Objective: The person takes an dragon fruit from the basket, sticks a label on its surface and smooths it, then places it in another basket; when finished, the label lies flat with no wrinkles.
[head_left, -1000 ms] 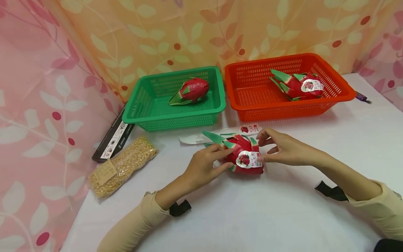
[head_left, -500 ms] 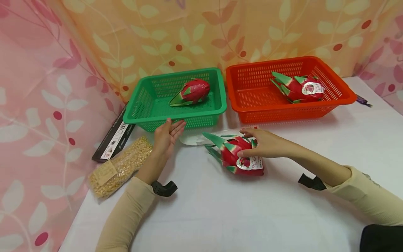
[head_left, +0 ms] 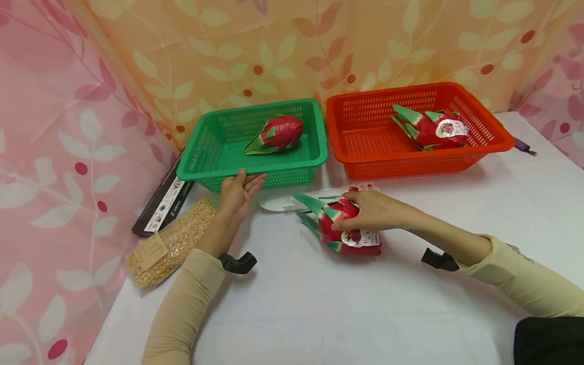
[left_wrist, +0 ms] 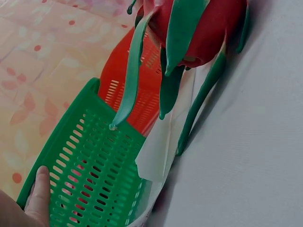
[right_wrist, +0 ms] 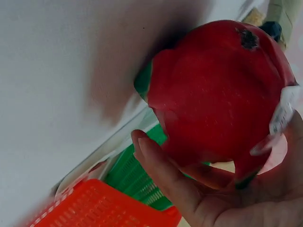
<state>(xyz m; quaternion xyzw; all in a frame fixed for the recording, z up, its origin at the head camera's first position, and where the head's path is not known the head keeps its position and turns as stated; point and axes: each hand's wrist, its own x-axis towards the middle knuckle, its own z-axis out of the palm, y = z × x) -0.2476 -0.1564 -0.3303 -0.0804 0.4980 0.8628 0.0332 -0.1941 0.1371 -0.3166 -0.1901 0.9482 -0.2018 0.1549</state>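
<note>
Head view: straight-fingered left hand (head_left: 238, 192) touches far green plastic basket (head_left: 296, 173); right hand (head_left: 371, 210) grips near red, green-leaved dragon fruit (head_left: 336, 237).

Leafy dragon fruit (head_left: 336, 238), seemingly resting sideways, upright green basket (head_left: 292, 167) beyond

Bright head view, dimmer wrist views, soft shadows across the table (head_left: 328, 304)

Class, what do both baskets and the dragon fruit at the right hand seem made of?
Green basket: probably moulded plastic, smooth, faintly glossy, regularly slotted.
Red basket: likely the same, equally smooth and slotted.
Dragon fruit: satiny red skin; a dark end spot hints at real fruit, though possibly a model.
</note>
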